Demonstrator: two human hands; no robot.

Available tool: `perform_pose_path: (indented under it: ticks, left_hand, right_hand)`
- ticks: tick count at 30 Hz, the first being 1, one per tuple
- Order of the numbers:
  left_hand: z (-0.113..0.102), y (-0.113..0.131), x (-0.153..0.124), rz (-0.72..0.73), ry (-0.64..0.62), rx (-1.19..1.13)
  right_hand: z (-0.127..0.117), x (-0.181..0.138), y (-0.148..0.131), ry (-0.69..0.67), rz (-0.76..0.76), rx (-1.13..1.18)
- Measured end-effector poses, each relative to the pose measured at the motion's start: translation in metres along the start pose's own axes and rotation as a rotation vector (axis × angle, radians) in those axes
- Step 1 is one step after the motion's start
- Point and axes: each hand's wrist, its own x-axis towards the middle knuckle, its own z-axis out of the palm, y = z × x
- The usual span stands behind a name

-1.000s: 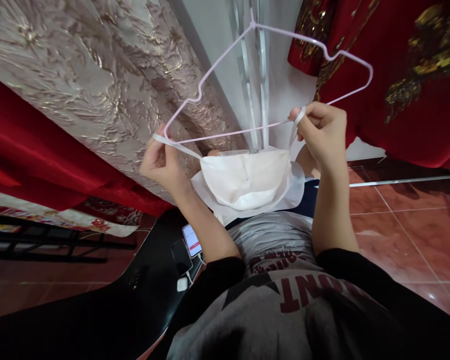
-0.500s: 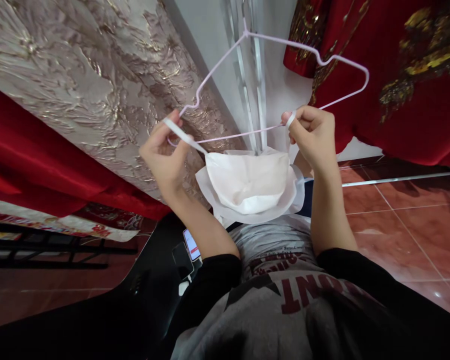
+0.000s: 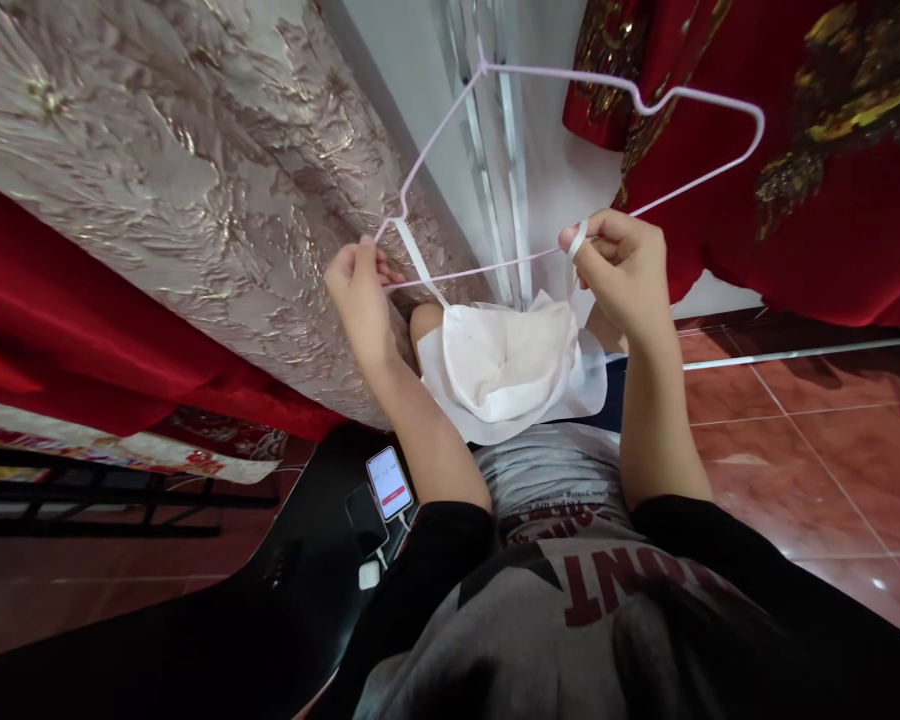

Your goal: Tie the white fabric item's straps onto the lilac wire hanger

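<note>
Left hand (image 3: 360, 290) is pinching the left strap (image 3: 420, 262) of the white garment (image 3: 506, 360) at the wire hanger (image 3: 570, 78) notch. Right hand (image 3: 616, 270) is clamping the right strap (image 3: 577, 240) on its bottom bar. Garment is hanging between them.

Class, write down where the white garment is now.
Centre of the head view: the white garment hangs by its straps between the left hand and right hand, below the bottom bar of the pink hanger.
</note>
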Motion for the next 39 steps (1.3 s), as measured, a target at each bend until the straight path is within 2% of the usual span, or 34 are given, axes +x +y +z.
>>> perform_pose_path:
  ticks: [5, 9, 11, 16, 18, 21, 23, 25, 30, 33, 36, 39]
  left_hand:
    - [0.018, -0.028, -0.024, -0.069, 0.101, -0.343]
    - [0.032, -0.029, -0.038, -0.085, 0.069, -0.338]
    - [0.031, -0.026, -0.039, -0.072, 0.063, -0.331]
    - [0.018, -0.002, -0.041, -0.04, 0.082, -0.325]
    - [0.017, 0.009, -0.044, -0.039, 0.096, -0.344]
    - [0.019, 0.02, -0.049, -0.037, 0.097, -0.361]
    - [0.02, 0.022, -0.05, -0.04, 0.102, -0.359]
    - [0.02, 0.022, -0.049, -0.052, 0.106, -0.36]
    - [0.02, 0.019, -0.048, -0.068, 0.101, -0.354]
    - [0.021, 0.017, -0.05, -0.053, 0.074, -0.367]
    - [0.022, 0.014, -0.051, -0.052, 0.077, -0.354]
    - [0.022, 0.013, -0.051, -0.048, 0.083, -0.355]
  right_hand:
    - [0.005, -0.003, -0.002, -0.031, 0.041, 0.014]
    - [0.004, -0.001, -0.001, -0.014, 0.033, -0.003]
    - [-0.006, 0.003, 0.005, 0.075, 0.008, -0.013]
    - [-0.058, 0.019, 0.028, 0.479, -0.041, -0.159]
    - [-0.079, 0.025, 0.03, 0.52, 0.018, -0.221]
    - [-0.093, 0.035, 0.02, 0.349, 0.039, -0.246]
    - [-0.091, 0.042, 0.007, 0.189, -0.042, -0.267]
    - [-0.082, 0.049, -0.007, 0.1, -0.12, -0.295]
    - [-0.065, 0.06, -0.036, 0.066, -0.166, -0.456]
    - [-0.066, 0.064, -0.05, 0.064, -0.304, -0.488]
    - [-0.062, 0.065, -0.06, -0.008, -0.431, -0.341]
    - [-0.042, 0.054, -0.057, -0.003, -0.479, -0.091]
